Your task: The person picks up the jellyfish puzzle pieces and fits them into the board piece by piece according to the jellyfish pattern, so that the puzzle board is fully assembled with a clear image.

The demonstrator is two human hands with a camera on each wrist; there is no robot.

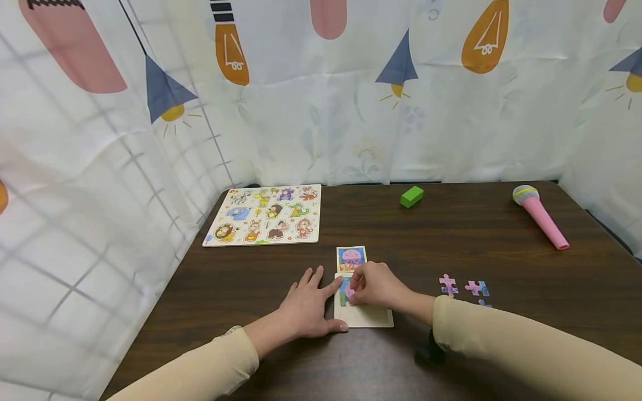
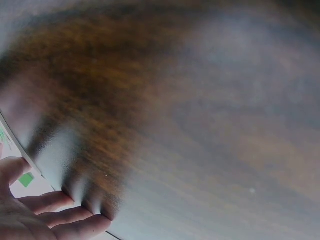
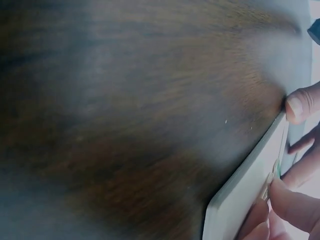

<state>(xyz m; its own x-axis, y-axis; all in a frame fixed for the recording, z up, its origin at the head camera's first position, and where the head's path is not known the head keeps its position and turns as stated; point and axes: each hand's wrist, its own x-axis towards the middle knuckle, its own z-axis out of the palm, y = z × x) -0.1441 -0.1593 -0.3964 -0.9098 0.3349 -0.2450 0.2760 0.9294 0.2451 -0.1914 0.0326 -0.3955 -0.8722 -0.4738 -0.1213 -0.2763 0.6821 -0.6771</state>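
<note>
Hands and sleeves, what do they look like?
The left hand and right hand are ungloved. The left sleeve and right sleeve are pale beige, ending short of the hands; a dark object shows below the right sleeve.

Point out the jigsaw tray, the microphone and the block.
Jigsaw tray (image 1: 368,317): head view, on its bare lower part.
Microphone (image 1: 544,221): head view, on its pink handle.
Block (image 1: 412,197): head view, on the middle of its green body.
</note>
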